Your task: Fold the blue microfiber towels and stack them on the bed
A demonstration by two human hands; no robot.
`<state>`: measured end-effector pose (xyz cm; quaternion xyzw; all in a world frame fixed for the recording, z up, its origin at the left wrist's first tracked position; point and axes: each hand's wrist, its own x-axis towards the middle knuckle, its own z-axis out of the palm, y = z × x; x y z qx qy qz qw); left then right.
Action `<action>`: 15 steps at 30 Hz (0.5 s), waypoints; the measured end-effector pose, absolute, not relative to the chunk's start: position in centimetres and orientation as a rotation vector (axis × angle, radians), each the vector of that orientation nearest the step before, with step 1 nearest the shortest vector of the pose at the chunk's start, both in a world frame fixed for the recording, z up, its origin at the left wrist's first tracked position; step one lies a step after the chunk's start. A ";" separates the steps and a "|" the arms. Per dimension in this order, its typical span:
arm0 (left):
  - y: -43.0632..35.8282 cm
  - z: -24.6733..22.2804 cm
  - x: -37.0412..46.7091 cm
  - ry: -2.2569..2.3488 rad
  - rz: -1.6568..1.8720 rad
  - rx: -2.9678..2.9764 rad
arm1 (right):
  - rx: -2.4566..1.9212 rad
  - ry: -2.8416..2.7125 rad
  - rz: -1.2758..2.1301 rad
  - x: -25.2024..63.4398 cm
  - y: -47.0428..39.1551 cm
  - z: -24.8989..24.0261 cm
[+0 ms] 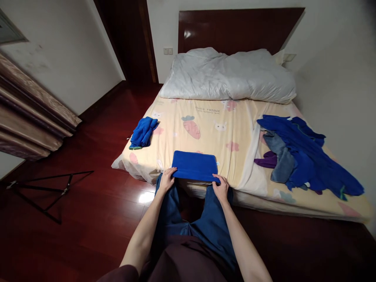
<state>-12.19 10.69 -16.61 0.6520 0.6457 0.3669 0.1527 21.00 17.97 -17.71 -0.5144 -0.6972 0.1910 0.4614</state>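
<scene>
A flat blue cloth [194, 165] lies at the front edge of the bed, smooth and rectangular, with a small white tag at its right side. At its near left corner, my left hand [168, 178] is closed on the cloth. My right hand [221, 187] pinches the near right corner. Folded blue cloths [143, 132] sit in a small stack on the bed's left side. On the right side is a loose pile of blue cloths [308, 156], with a grey-blue cloth [280, 158] and a purple cloth [266, 159] among them.
The bed [235, 137] has a yellow patterned sheet. A bunched white quilt [229, 76] lies near the headboard [237, 29]. Black tripod legs [44, 192] stand on the floor at the left, near a curtain [29, 113].
</scene>
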 end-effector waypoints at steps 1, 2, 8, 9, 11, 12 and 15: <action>10.8 -16.7 -12.4 1.821 1.086 1.845 | -1.282 -1.693 0.515 21.0 18.1 -17.8; 10.8 -16.8 -12.6 1.790 1.114 1.825 | -1.298 -1.659 0.570 21.1 18.2 -18.0; 10.9 -17.4 -13.3 1.790 1.188 1.710 | -1.415 -1.443 0.713 21.3 18.8 -19.3; 10.9 -17.5 -13.3 1.808 1.196 1.700 | -1.451 -1.435 0.674 21.3 18.8 -19.4; 10.9 -17.6 -13.2 1.852 1.217 1.684 | -1.501 -1.426 0.591 21.2 19.0 -19.5; 11.0 -17.6 -13.1 1.879 1.228 1.669 | -1.510 -1.423 0.557 21.1 19.1 -19.4; 11.1 -17.6 -12.8 1.940 1.266 1.582 | -1.522 -1.396 0.492 20.9 19.2 -19.2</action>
